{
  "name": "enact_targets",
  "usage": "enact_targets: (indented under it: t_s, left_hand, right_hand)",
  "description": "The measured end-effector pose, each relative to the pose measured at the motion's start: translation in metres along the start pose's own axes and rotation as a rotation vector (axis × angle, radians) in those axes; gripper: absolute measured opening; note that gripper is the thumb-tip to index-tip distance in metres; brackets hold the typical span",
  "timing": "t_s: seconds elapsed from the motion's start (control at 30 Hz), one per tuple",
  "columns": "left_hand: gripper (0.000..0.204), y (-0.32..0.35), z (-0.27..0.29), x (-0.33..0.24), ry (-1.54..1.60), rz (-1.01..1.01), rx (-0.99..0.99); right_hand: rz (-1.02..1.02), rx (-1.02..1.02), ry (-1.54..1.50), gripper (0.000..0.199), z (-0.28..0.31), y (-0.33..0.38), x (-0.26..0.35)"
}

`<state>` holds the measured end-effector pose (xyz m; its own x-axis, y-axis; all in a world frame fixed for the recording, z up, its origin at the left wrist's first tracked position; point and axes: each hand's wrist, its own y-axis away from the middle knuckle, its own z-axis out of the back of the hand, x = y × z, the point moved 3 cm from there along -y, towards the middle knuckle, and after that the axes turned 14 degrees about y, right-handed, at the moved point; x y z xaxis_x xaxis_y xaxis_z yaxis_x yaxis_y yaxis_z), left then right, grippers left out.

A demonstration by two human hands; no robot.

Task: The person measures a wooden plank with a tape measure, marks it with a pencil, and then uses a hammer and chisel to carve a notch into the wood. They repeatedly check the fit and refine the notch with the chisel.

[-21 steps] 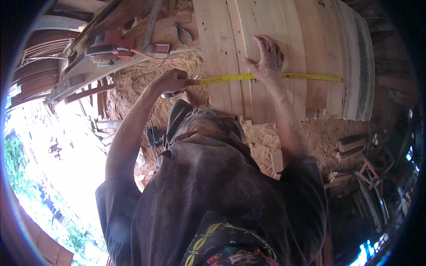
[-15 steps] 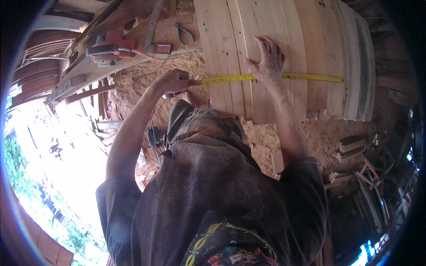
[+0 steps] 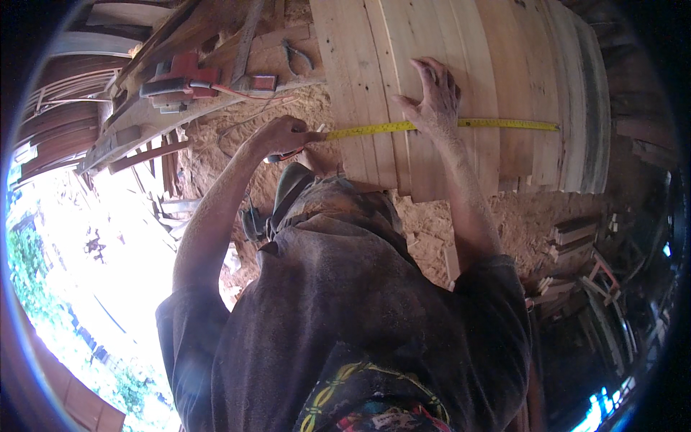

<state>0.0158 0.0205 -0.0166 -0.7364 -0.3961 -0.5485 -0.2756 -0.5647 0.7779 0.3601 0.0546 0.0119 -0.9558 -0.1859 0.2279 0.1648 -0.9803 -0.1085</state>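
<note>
Above the middle of the frame, left fingers: the left hand (image 3: 286,135) has its fingers curled in, clamped on the tape measure, with the thumb and forefinger at the near end of the yellow blade (image 3: 371,130).
Upper centre-right, right fingers: spread apart, thumb pointing left, the right hand (image 3: 435,97) lies over the blade and on the boards, gripping nothing that shows.
Tape case: dark with orange, the case (image 3: 285,155) peeks out just below the left hand, mostly hidden by it.
Blade: it runs right from the left hand, passes behind the right hand and comes out beyond it, reaching toward the greyer planks.
Boards: pale boards (image 3: 515,68) lie side by side from upper centre to upper right, their lower ends uneven; greyish ones sit at the right.
Sawdust: a tan layer of sawdust (image 3: 306,104) covers the ground between boards and workbench.
Upper left: a red power tool (image 3: 188,75) with an orange cord (image 3: 245,93) rests on a wooden surface; a plier-like tool (image 3: 295,57) lies to its right.
Lower right: short wood pieces (image 3: 574,236) sit in a pile.
Lower centre: a dusty dark shirt (image 3: 360,302) fills the view.
</note>
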Motion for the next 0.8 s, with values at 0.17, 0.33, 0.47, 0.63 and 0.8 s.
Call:
enact_targets:
  t_s: [0.17, 0.33, 0.47, 0.63, 0.8]
  left_hand:
    - [0.066, 0.005, 0.001, -0.009, 0.014, 0.055, 0.018]
    - [0.065, 0.007, 0.000, -0.006, 0.020, 0.060, 0.015]
    - [0.063, 0.002, -0.003, 0.007, -0.047, -0.025, -0.009]
    - [0.070, 0.001, -0.002, 0.004, 0.021, -0.028, 0.008]
    - [0.072, 0.000, -0.001, 0.006, -0.053, -0.095, -0.015]
  right_hand:
    - [0.028, 0.003, 0.025, 0.089, 0.000, -0.001, -0.005]
    - [0.040, 0.010, -0.002, 0.085, -0.003, -0.002, -0.007]
    - [0.053, 0.020, 0.004, 0.078, -0.004, -0.003, -0.007]
    - [0.048, -0.020, -0.033, 0.070, -0.007, -0.004, -0.012]
    - [0.121, -0.159, -0.165, 0.053, -0.001, -0.005, -0.014]
